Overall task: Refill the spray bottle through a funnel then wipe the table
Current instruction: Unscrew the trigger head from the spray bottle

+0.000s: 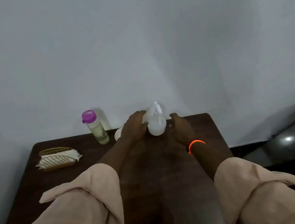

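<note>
**Refill is only beginning**

In the head view, you are gripping the spray bottle (156, 124) with your left hand (133, 127) at the far edge of the table (158, 182); its head is still on. Your right hand (180, 126) is hovering beside it with loosely curled fingers, holding nothing. Pouring and wiping are still waiting.

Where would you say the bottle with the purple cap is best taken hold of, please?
Grip the bottle with the purple cap round its straight clear body, below the cap. It stands upright near the wall, so come from the front or its open left side; the left hand and a white object crowd its right.
</note>
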A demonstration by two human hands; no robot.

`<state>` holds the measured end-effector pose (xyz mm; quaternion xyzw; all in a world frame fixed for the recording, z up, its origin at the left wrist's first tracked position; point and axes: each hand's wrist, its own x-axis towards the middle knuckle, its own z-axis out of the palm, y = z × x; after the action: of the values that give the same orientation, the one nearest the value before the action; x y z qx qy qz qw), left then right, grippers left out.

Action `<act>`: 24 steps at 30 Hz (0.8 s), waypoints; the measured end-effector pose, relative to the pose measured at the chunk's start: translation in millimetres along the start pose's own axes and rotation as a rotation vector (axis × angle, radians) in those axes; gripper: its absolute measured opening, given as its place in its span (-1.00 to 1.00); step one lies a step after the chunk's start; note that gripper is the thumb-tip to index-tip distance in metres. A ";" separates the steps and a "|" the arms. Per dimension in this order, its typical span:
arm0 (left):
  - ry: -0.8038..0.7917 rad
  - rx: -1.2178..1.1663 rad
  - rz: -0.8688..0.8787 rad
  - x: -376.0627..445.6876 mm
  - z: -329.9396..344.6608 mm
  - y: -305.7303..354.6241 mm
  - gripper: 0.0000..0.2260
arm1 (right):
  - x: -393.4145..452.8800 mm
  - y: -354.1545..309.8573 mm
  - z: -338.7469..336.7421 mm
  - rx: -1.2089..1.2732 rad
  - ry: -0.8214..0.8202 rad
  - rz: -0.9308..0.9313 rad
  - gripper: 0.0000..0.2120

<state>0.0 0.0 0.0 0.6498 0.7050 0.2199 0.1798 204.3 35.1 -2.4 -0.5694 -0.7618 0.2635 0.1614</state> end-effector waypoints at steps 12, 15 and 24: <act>0.028 -0.287 0.037 42.4 35.8 5.3 -0.64 | 51.7 10.0 47.9 0.234 -0.024 -0.084 -0.52; 0.068 -0.305 0.053 35.1 38.2 4.0 -0.75 | 43.2 12.9 52.4 0.259 0.028 -0.091 -0.56; 0.004 -0.374 -0.067 -96.9 25.8 -0.4 -0.75 | -81.8 -5.9 67.8 0.355 -0.079 -0.093 -0.54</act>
<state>22.4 -94.5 -25.0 0.5807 0.6736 0.3423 0.3030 187.1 -58.8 -49.4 -0.4854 -0.7345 0.4083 0.2414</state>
